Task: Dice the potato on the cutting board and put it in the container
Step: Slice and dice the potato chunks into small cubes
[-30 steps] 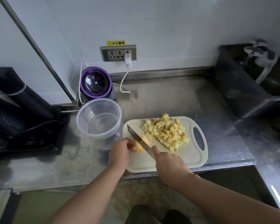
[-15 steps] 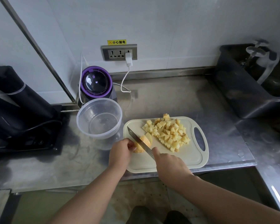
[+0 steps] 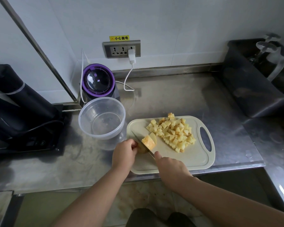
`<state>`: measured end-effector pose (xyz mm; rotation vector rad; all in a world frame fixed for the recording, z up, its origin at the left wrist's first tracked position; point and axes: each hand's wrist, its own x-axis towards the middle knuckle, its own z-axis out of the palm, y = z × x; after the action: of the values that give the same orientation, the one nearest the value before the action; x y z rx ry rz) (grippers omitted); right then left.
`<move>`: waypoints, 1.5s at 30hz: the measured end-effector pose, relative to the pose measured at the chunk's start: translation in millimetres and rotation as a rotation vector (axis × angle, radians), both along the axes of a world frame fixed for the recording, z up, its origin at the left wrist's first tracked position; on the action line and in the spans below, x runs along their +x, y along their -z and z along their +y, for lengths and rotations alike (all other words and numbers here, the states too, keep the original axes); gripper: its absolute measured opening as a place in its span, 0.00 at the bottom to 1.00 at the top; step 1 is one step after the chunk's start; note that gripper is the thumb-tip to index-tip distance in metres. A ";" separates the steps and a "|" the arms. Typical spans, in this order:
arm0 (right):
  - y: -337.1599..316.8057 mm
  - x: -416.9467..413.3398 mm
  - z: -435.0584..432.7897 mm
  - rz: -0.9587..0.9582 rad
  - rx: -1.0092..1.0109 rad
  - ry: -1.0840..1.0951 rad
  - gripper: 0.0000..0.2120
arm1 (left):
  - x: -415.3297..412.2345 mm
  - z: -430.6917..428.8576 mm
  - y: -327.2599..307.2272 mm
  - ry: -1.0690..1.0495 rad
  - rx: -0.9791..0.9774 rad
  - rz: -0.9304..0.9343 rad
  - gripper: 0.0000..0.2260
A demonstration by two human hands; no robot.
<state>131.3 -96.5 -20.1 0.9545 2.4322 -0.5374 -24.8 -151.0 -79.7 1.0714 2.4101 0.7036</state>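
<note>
Toward the upper left of the board stands a clear round plastic container (image 3: 88, 122), its wall just beside the board's corner. Behind it, against the wall, sits a dark round appliance with a purple rim (image 3: 97, 81). Above that is a grey wall socket strip (image 3: 121, 49) holding a white charger plug (image 3: 131, 56), whose cable loops down onto the steel. A yellow warning label (image 3: 119, 38) is stuck over the socket. Black bags or cases (image 3: 15, 102) fill the left edge of the frame, and a dark plastic bin (image 3: 252, 95) fills the upper right.

The remaining chunk of yellow potato (image 3: 148, 141) lies near the left end of the cream plastic cutting board (image 3: 187, 158). The left hand (image 3: 124, 153) pins the chunk with curled fingers and hides its left side. The right hand (image 3: 170, 167) is clamped around the handle of a steel-bladed knife (image 3: 138, 138), whose blade is set into the chunk, with its tip pointing to the upper left. A heap of small potato cubes (image 3: 172, 131) covers the board's upper middle, next to its oval handle hole.

The board rests at the front edge of a scuffed stainless steel tabletop (image 3: 179, 99), which is backed by a white wall.
</note>
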 end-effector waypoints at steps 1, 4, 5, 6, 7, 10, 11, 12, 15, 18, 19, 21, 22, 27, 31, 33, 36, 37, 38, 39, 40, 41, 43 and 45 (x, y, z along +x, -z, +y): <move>-1.6 1.8 1.1 0.011 -0.014 0.024 0.27 | 0.1 0.0 -1.0 -0.001 0.001 -0.018 0.04; -7.7 6.9 1.8 0.075 -0.010 0.081 0.25 | 0.2 -0.4 -3.7 0.002 0.011 -0.052 0.05; -10.7 7.9 1.5 0.090 -0.003 0.089 0.25 | 1.0 -0.6 -3.6 -0.004 0.018 -0.057 0.06; -13.8 8.3 1.2 0.102 0.006 0.096 0.26 | 1.8 -1.0 -3.5 -0.017 0.025 -0.064 0.06; -16.4 8.3 1.3 0.111 0.014 0.099 0.26 | 2.6 -1.3 -3.5 -0.031 0.033 -0.072 0.07; -19.2 7.6 2.1 0.112 0.038 0.082 0.26 | 3.9 -2.1 -3.1 -0.061 0.057 -0.081 0.08; -19.9 6.9 1.6 0.106 0.041 0.072 0.26 | 4.3 -2.2 -3.4 -0.065 0.061 -0.080 0.08; -20.0 6.3 0.7 0.101 0.041 0.065 0.26 | 4.7 -2.3 -3.4 -0.068 0.060 -0.083 0.07; -19.6 4.8 -3.0 0.095 0.040 0.047 0.25 | 5.6 -2.1 -3.6 -0.084 0.065 -0.098 0.05; -19.7 4.2 -4.2 0.087 0.048 0.034 0.24 | 5.2 -3.5 -2.7 -0.077 0.066 -0.105 0.04; -19.6 4.4 -4.1 0.086 0.051 0.030 0.25 | 5.3 -4.0 -2.5 -0.071 0.062 -0.100 0.04; -19.2 4.1 -3.8 0.080 0.062 0.018 0.25 | 5.3 -4.2 -2.6 -0.068 0.055 -0.092 0.04; -19.0 3.7 -3.8 0.075 0.064 0.012 0.25 | 5.4 -4.1 -2.4 -0.067 0.055 -0.091 0.04; -15.8 1.4 -6.0 0.056 0.068 -0.020 0.29 | 4.3 -3.1 -2.7 -0.044 0.056 -0.065 0.05; -7.7 -2.9 -3.2 0.029 0.065 -0.041 0.28 | 3.0 -2.2 -2.0 -0.048 0.029 -0.036 0.04; -3.3 -4.0 -4.2 0.013 0.047 -0.045 0.27 | 2.6 -1.9 -1.6 -0.032 0.003 -0.011 0.04; 0.4 -3.9 -3.8 0.002 0.037 -0.031 0.27 | 1.2 -1.4 -1.7 -0.020 -0.004 -0.013 0.05; 0.0 -3.2 -2.1 0.004 0.027 -0.012 0.27 | 1.1 -1.3 -1.7 -0.019 0.005 -0.027 0.05; -0.2 -2.3 -0.5 0.014 0.016 0.012 0.27 | 1.1 -1.6 -2.4 -0.018 0.013 -0.041 0.05; -1.1 -1.0 0.8 0.024 0.010 0.034 0.26 | 1.4 -2.4 -3.7 -0.014 0.017 -0.051 0.05; -2.6 0.3 1.7 0.038 0.008 0.054 0.26 | 1.3 -3.0 -4.3 -0.013 0.022 -0.060 0.06; -4.5 1.9 1.7 0.057 0.012 0.068 0.27 | 1.2 -3.5 -4.3 -0.013 0.030 -0.069 0.06; -7.8 4.6 0.0 0.099 0.027 0.081 0.27 | 1.7 -4.4 -2.7 -0.024 0.040 -0.096 0.06; -11.3 4.9 -2.4 0.121 0.048 0.070 0.26 | 4.1 -4.9 -2.3 -0.062 0.051 -0.137 0.05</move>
<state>136.2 -98.9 -8.8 1.0579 2.5373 -0.5793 -20.8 -155.8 -77.4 0.9393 2.3284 0.8353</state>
